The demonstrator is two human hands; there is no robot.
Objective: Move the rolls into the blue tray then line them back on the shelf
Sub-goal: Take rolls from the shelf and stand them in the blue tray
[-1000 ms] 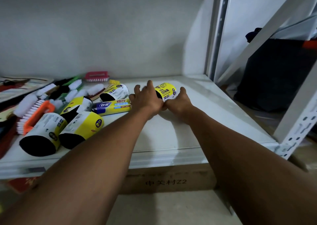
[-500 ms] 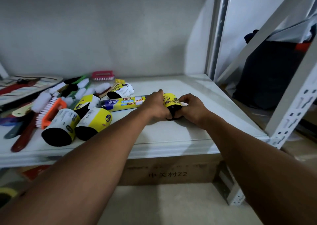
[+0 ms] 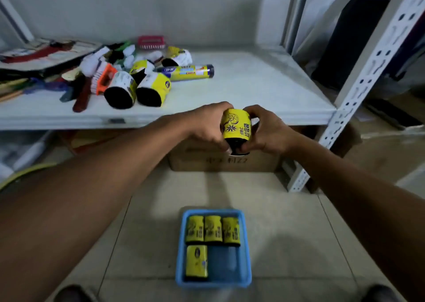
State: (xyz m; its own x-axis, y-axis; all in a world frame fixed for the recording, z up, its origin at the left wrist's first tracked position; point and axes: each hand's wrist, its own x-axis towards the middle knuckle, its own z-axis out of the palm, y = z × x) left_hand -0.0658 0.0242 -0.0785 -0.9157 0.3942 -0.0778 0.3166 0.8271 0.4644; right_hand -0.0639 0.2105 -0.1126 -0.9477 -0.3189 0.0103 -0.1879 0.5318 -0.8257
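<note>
Hidden: the held roll (image 3: pixel 236 126) is covered on both sides by fingers; its black lower end is partly masked.
Blurred: print on the box (image 3: pixel 220 161) under the shelf (image 3: pixel 253 87) is hard to read; the tray's rolls are smeared.
Left hand (image 3: pixel 204 126): grip clamped on the roll's left side.
Right hand (image 3: pixel 266 131): grip clamped on its right side.
Roll: in the air before the shelf edge, well above the tray (image 3: pixel 179 253).
Tray: on the floor, three rolls (image 3: pixel 212 229) in a row, a fourth (image 3: pixel 196 263) nearer.
Shelf: more rolls (image 3: pixel 138 88), a long roll (image 3: pixel 187 72) and brushes (image 3: pixel 101 76) piled at left.
Cut off: shoes at the bottom corners.
</note>
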